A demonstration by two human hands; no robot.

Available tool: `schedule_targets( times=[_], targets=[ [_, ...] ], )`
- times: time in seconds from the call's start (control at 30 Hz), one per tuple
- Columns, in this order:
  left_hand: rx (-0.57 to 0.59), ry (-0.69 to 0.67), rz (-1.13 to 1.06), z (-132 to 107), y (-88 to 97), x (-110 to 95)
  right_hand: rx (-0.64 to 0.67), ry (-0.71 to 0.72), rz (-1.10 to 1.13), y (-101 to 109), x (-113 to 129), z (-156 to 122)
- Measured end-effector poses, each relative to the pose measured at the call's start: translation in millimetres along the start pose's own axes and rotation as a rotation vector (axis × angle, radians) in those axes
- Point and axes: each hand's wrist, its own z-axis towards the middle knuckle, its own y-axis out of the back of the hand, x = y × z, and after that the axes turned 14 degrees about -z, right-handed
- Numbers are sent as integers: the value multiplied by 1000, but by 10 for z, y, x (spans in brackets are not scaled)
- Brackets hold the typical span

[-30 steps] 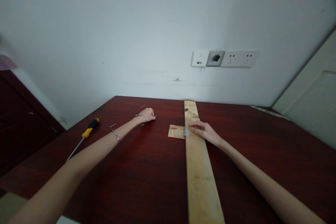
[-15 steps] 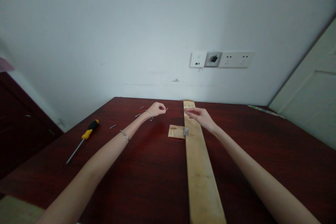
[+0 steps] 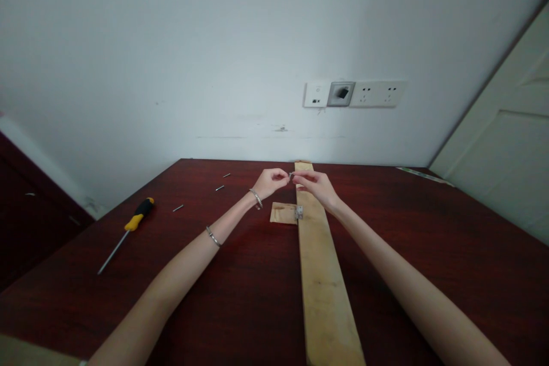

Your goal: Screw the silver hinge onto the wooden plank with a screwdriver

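My left hand (image 3: 274, 182), with two bracelets on its arm, pinches a small metal screw (image 3: 291, 176). From the other side my right hand (image 3: 316, 186) meets it, thumb and fingers closed on the screw's other end. Both hands are near the far end of a long wooden board (image 3: 323, 274) lying on the dark red table. Closer to me, a short wood piece (image 3: 283, 213) sticks out from the board's left side. A small metal hinge or bracket (image 3: 299, 212) spans the joint between the two.
Left on the table lies a yellow and black screwdriver (image 3: 134, 222), its shaft toward me. Three loose screws (image 3: 178, 208) are scattered between it and my left hand. A thin strip (image 3: 424, 176) lies at the far right edge. Sockets (image 3: 377, 94) are on the wall behind.
My left hand has moved right with the screw, and my right hand has come slightly left to meet it. The fingertips now come together at the screw. The view has shifted slightly.
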Motion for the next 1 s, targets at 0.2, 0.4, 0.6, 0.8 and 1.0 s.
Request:
schedule_targets(
  times=[0.2, 0.4, 0.6, 0.8, 1.0],
  targets=[
    [12, 23, -27, -66, -38, -7, 55, -11, 34, -6, 39, -37],
    [47, 14, -29, -135, -77, -13, 66, -23, 58, -6, 21, -69],
    [62, -2, -7, -150, -75, 8, 73, -21, 57, -13, 6, -61],
    [76, 19, -26, -163, -68, 63, 88, -5, 27, -21, -15, -73],
    [122, 77, 0, -158, -8, 84, 67, 36, -55, 31, -55, -69]
  ],
)
